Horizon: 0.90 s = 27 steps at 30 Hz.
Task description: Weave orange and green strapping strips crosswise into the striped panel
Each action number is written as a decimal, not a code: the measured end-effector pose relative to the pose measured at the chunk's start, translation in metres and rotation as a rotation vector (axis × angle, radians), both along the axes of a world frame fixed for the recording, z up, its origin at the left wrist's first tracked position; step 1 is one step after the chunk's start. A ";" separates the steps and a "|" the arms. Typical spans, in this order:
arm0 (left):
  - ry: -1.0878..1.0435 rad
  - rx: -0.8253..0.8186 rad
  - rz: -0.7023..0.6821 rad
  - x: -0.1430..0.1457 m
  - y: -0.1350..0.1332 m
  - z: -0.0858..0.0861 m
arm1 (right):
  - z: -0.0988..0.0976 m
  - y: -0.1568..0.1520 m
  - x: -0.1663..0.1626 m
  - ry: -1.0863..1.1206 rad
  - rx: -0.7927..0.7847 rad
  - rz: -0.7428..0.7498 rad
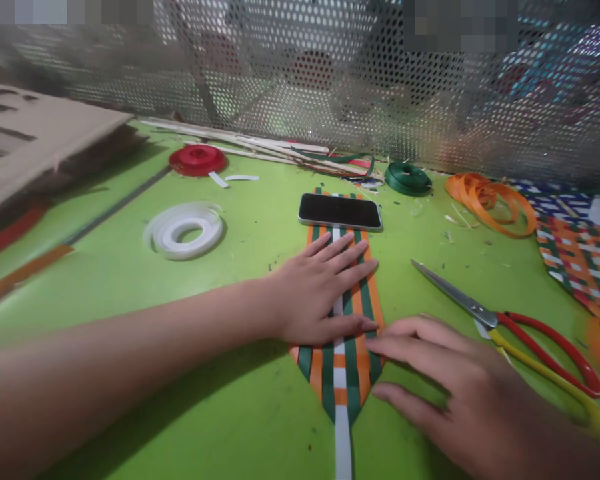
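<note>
Orange, green and white ribbon strips lie side by side on the green table, partly woven into a piece with a pointed near end. A white strip runs from that point toward me. My left hand lies flat across the strips with its fingers spread. At the right edge of the piece is my right hand, its thumb and fingers apart and the fingertips at the strips. A dark-screened phone rests on the far end of the strips. Scissors with red and yellow handles lie beyond my right hand.
Left of the strips sits a white ribbon roll, with a red roll behind it. A green roll and loose orange ribbon lie at the back right. Cardboard is at left; a woven piece at right. Perforated metal borders the back.
</note>
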<state>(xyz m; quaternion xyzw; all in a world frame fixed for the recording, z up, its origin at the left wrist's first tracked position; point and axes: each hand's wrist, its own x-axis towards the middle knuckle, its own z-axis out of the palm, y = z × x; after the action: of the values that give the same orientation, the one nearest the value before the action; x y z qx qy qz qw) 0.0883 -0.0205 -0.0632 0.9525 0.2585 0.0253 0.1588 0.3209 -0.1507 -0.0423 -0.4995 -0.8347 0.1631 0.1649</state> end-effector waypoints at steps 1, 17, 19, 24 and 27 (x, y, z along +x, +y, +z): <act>0.001 -0.002 0.003 0.000 0.000 0.000 | -0.001 0.000 0.000 0.010 -0.027 0.000; -0.022 0.007 0.020 0.001 -0.001 -0.004 | 0.002 -0.002 -0.010 0.051 -0.203 -0.068; -0.016 0.004 0.020 0.001 -0.001 -0.003 | 0.002 -0.002 -0.010 0.047 -0.199 -0.074; 0.002 -0.005 0.022 0.002 -0.001 -0.001 | 0.000 -0.001 -0.010 0.031 -0.202 -0.058; -0.014 0.004 0.021 0.002 -0.001 -0.002 | -0.003 -0.001 -0.009 0.045 -0.192 -0.037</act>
<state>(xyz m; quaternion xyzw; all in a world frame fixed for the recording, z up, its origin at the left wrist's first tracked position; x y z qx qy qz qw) 0.0908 -0.0211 -0.0654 0.9499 0.2671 0.0340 0.1584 0.3116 -0.1517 -0.0455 -0.5245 -0.8019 0.2505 0.1382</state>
